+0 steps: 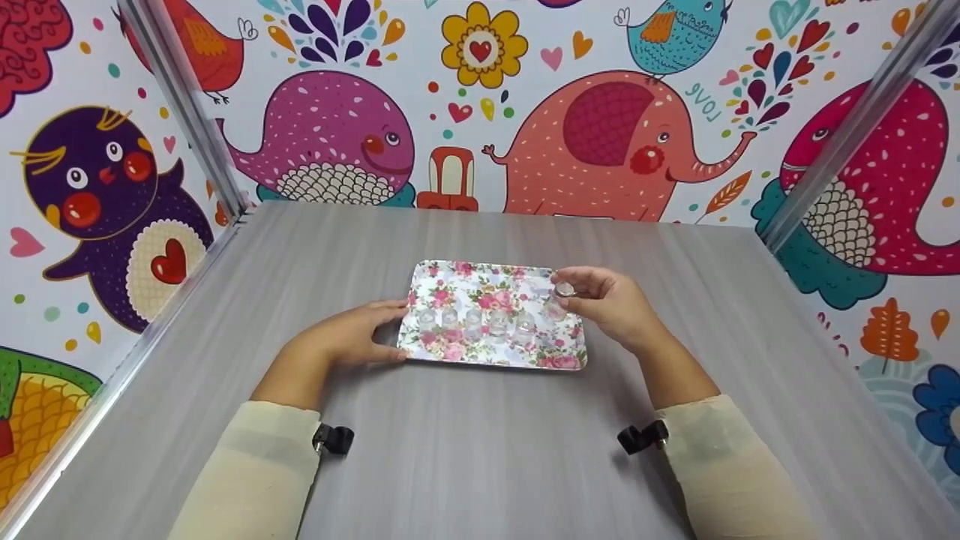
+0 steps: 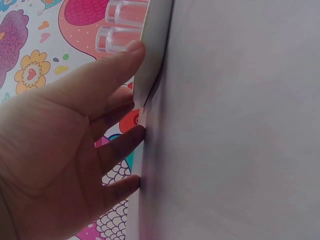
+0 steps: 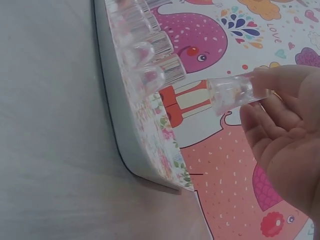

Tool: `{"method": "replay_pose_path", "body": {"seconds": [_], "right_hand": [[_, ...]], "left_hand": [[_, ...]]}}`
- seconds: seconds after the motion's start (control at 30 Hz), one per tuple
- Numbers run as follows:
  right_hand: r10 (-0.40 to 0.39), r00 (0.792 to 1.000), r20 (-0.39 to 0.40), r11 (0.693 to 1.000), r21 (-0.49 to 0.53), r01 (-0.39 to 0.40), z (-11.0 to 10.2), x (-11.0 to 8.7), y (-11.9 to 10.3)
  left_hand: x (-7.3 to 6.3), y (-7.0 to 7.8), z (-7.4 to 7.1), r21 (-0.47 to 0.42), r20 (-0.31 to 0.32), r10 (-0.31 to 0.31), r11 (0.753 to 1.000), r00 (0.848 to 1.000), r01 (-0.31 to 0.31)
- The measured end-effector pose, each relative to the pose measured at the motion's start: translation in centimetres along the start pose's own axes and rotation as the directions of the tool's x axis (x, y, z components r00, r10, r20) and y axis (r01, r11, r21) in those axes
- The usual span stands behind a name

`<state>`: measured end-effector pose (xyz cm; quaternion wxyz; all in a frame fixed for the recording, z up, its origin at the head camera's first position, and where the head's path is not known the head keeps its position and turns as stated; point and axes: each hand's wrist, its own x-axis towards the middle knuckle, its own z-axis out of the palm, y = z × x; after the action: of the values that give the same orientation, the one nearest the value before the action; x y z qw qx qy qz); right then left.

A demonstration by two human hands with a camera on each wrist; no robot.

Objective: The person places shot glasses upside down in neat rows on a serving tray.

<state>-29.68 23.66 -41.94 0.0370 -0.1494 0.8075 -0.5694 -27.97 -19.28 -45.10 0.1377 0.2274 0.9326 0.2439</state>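
A white tray with pink flowers [image 1: 491,277] lies on the grey table. Several small clear shot glasses [image 1: 474,322] stand on it in a row, left to centre-right. My right hand [image 1: 611,304] is over the tray's right end and pinches another clear shot glass [image 3: 230,93] between thumb and fingers. In the right wrist view, this glass's wider end points toward the tray, a little apart from the row. At the tray's left side, my left hand [image 1: 356,334] touches the edge, its thumb [image 2: 131,52] at the rim and its fingers spread, some tips by the tabletop.
The grey tabletop [image 1: 465,442] extends around the tray. A wall with cartoon animals [image 1: 600,142] stands behind it, and metal posts [image 1: 187,105] rise at the sides. Black clips [image 1: 334,439] sit at both sleeve cuffs.
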Motion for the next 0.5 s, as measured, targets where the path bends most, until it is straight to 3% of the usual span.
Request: {"method": "replay_pose_path", "body": {"seconds": [0.3,0.5], "right_hand": [[0.086,0.992,0.092,0.992,-0.097,-0.077,0.4,0.3,1.0],[0.111,0.983,0.144,0.98,-0.179,-0.085,0.7,0.4,1.6]], "left_hand": [[-0.1,0.1,0.0,-0.005,0.002,-0.021,1.0,1.0,0.021],[-0.1,0.1,0.0,-0.008,0.002,-0.028,1.0,1.0,0.028]]}}
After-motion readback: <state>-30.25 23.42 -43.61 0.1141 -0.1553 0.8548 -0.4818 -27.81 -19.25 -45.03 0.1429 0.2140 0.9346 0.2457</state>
